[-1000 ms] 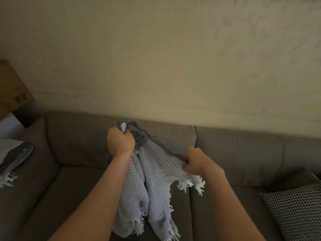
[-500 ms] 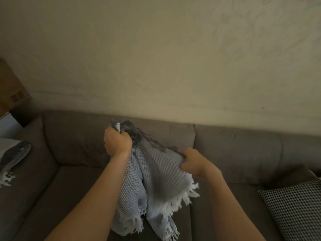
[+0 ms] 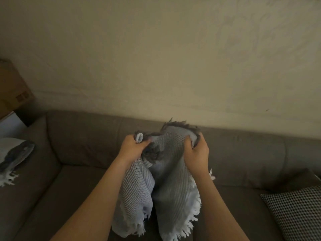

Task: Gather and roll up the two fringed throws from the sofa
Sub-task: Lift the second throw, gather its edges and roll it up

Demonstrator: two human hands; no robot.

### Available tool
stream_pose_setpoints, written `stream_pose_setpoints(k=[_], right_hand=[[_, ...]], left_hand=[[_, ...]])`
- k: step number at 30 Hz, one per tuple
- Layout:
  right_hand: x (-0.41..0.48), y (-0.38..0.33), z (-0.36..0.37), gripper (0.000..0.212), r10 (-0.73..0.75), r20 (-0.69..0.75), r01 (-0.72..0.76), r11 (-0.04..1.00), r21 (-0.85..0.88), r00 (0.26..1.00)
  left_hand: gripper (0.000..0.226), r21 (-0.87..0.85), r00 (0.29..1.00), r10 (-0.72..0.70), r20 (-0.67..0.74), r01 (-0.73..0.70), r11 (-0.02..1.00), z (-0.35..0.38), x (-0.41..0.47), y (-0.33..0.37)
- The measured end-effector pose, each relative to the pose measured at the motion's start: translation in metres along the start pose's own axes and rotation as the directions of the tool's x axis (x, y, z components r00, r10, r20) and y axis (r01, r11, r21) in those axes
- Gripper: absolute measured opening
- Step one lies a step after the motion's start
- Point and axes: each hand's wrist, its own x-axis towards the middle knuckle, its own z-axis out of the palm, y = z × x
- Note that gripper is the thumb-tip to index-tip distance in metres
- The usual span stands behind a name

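Fingers (image 3: 188,145) of the right hand (image 3: 197,153) curled shut over the dark-fringed top edge of the grey-blue throw (image 3: 166,180); fingers of the left hand (image 3: 130,147) likewise clamped on the same edge, a small loop of cloth poking out above the fist. Both fists level, near each other, held up in front of the sofa (image 3: 243,153) backrest. Between them a slack sag of cloth and a dark bunched knot; below, two uneven drapes hanging down to the seat, white fringe at the bottom.

Probably the gathering stage, roll not yet begun. To do it well: spread the fists apart to pull the top edge taut and shake out the bunch, match the corners, then lay flat on the seat and roll evenly. Risk of a lopsided, lumpy roll if started from this crumpled grip.

Second throw (image 3: 15,157) lying untouched over the far-left arm, well apart. Checked cushion (image 3: 295,209) at the right, clear of the work.
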Motion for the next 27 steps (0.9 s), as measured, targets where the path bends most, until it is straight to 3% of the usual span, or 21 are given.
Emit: stream_pose_setpoints(k=[1, 3, 5, 6, 7, 10, 11, 14, 16, 19, 22, 25, 27], right_hand=[[-0.003, 0.001, 0.003, 0.011, 0.001, 0.038, 0.000, 1.000, -0.018, 0.999], [-0.009, 0.002, 0.006, 0.055, -0.045, 0.301, 0.064, 0.997, -0.050, 0.953], [-0.012, 0.008, 0.010, 0.104, -0.046, 0.623, 0.140, 0.985, -0.103, 0.781], [-0.015, 0.008, 0.013, 0.116, -0.015, 0.713, 0.172, 0.974, -0.148, 0.701], [-0.016, 0.013, 0.017, 0.113, 0.022, 0.731, 0.210, 0.951, -0.225, 0.682], [-0.016, 0.024, 0.025, 0.052, 0.110, 0.587, 0.262, 0.818, -0.512, 0.802], [-0.014, 0.027, 0.025, 0.044, 0.127, 0.543, 0.237, 0.801, -0.550, 0.830], [-0.006, 0.021, 0.012, 0.044, 0.155, 0.404, 0.076, 0.862, -0.501, 0.901], [0.001, 0.012, 0.000, 0.043, 0.175, 0.231, -0.077, 0.922, -0.379, 0.957], [0.013, 0.003, -0.007, 0.039, 0.249, -0.010, -0.247, 0.952, -0.182, 0.968], [0.017, -0.006, -0.001, 0.037, 0.295, -0.127, -0.306, 0.949, -0.078, 0.947], [0.014, -0.012, 0.007, 0.037, 0.290, -0.153, -0.291, 0.957, 0.016, 0.945], [0.011, -0.016, 0.010, 0.040, 0.253, -0.154, -0.249, 0.967, 0.045, 0.955]], left_hand=[[0.021, -0.030, 0.998, 0.011, 0.058, -0.009, 1.000, 0.003, -0.004, 0.002], [0.018, -0.047, 0.983, 0.041, 0.178, -0.033, 0.998, 0.008, -0.010, 0.007], [0.018, -0.034, 0.952, 0.059, 0.300, -0.051, 0.998, 0.011, -0.015, 0.011], [0.016, 0.002, 0.937, 0.049, 0.346, -0.053, 0.999, 0.012, -0.017, 0.013], [0.014, 0.044, 0.925, 0.043, 0.376, -0.065, 0.997, 0.012, -0.018, 0.014], [0.013, 0.040, 0.920, 0.066, 0.387, -0.089, 0.995, 0.014, -0.020, 0.014], [0.017, 0.016, 0.922, 0.085, 0.377, -0.098, 0.995, 0.014, -0.021, 0.013], [0.031, -0.014, 0.938, 0.121, 0.326, -0.123, 0.992, 0.008, -0.022, 0.009], [0.033, -0.025, 0.954, 0.124, 0.271, -0.121, 0.992, 0.000, -0.021, 0.003], [0.026, 0.053, 0.968, 0.157, 0.198, -0.170, 0.984, -0.007, -0.016, -0.007], [0.013, 0.178, 0.958, 0.225, 0.179, -0.257, 0.950, -0.002, -0.009, -0.013], [0.006, 0.315, 0.940, 0.312, 0.139, -0.341, 0.886, 0.000, -0.002, -0.025], [0.019, 0.403, 0.942, 0.317, 0.106, -0.332, 0.853, -0.002, 0.000, -0.039]])
